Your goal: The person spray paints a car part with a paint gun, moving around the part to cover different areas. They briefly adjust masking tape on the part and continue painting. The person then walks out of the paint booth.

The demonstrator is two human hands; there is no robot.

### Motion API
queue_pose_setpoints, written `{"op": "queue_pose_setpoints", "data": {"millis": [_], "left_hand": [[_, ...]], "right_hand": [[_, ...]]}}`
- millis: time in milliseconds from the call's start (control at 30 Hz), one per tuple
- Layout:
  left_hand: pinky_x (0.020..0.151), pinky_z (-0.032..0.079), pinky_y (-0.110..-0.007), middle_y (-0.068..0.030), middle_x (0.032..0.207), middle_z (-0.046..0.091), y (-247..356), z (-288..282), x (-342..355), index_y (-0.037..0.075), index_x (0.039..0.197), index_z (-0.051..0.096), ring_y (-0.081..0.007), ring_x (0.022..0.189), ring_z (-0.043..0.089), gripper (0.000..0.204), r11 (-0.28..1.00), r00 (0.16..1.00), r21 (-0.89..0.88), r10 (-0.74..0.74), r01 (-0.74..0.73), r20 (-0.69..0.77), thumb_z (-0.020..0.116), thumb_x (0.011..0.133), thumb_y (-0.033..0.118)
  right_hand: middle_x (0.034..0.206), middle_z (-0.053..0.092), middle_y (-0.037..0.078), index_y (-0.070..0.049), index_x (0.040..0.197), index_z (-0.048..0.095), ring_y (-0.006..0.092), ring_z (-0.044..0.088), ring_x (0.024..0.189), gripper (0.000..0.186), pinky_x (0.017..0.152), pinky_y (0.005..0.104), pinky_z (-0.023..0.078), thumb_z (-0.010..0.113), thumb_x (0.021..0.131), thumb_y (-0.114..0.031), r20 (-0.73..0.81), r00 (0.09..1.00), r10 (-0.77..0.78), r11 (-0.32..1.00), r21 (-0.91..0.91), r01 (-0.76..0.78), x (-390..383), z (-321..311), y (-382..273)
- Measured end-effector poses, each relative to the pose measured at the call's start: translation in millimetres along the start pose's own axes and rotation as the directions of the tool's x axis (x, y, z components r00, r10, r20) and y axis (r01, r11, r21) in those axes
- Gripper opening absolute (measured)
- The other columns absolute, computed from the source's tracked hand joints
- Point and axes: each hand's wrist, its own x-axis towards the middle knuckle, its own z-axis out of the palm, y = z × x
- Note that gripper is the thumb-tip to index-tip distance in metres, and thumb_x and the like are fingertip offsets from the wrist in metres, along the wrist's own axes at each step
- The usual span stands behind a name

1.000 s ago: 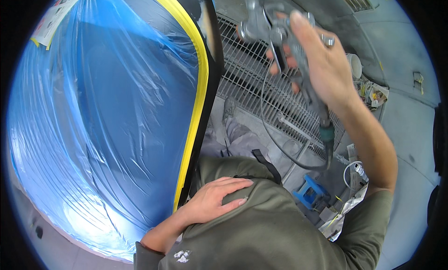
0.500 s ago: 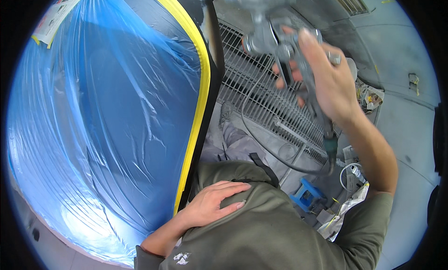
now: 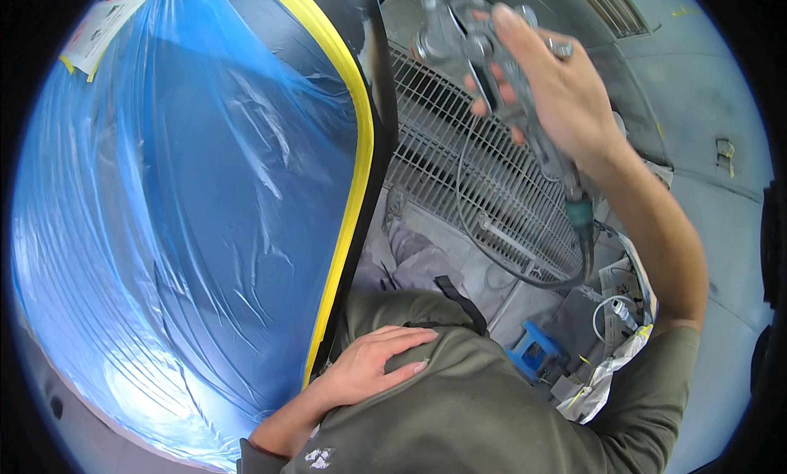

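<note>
this looks like a paint workshop: yellow tape (image 3: 358, 113) edges blue film (image 3: 221, 187) along a black panel (image 3: 380, 105), a spray gun (image 3: 479, 46) bears a hose (image 3: 566, 285), and a slatted metal grate (image 3: 430, 138) is set in the stained grey floor (image 3: 434, 212).

One fisheye view from the wearer's head, steeply downward, close above torso (image 3: 467, 400) and hands (image 3: 373, 366)

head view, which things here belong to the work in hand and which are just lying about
Seemingly in use:
spray gun, held
its hose
blue film
yellow tape

Apparently lying about:
blue object, kind unclear
crumpled silvery sheet
</note>
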Motion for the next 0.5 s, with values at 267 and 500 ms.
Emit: {"op": "queue_pose_setpoints", "data": {"millis": [267, 500], "left_hand": [[0.113, 0.044, -0.041, -0.0150, 0.140, 0.063, 3, 4, -1, 0.005, 0.141, 0.060, -0.0336, 0.133, 0.057, 0.047, 0.999, 0.999, -0.004, -0.036, 0.036, -0.011, 0.067, 0.098, 0.023], [0.112, 0.045, -0.042, -0.0132, 0.141, 0.063, 1, 2, 1, 0.005, 0.140, 0.061, -0.0329, 0.131, 0.059, 0.047, 1.000, 1.000, 0.004, -0.006, 0.006, -0.023, 0.070, 0.096, 0.019]], "right_hand": [[0.067, 0.067, 0.004, -0.006, 0.095, 0.074, 0.0104, 0.058, 0.052, 0.049, 0.048, 0.0277, 0.047, 0.051, 0.108, -0.048, -0.196, 0.972, -0.125, 0.991, -0.060, 0.116, 58, -6, -41], [0.083, 0.069, 0.004, -0.006, 0.127, 0.063, 0.0092, 0.065, 0.067, 0.051, 0.048, 0.0233, 0.048, 0.046, 0.109, -0.051, -0.076, 0.996, -0.047, 0.999, -0.022, 0.045, 18, -9, -18]]}}
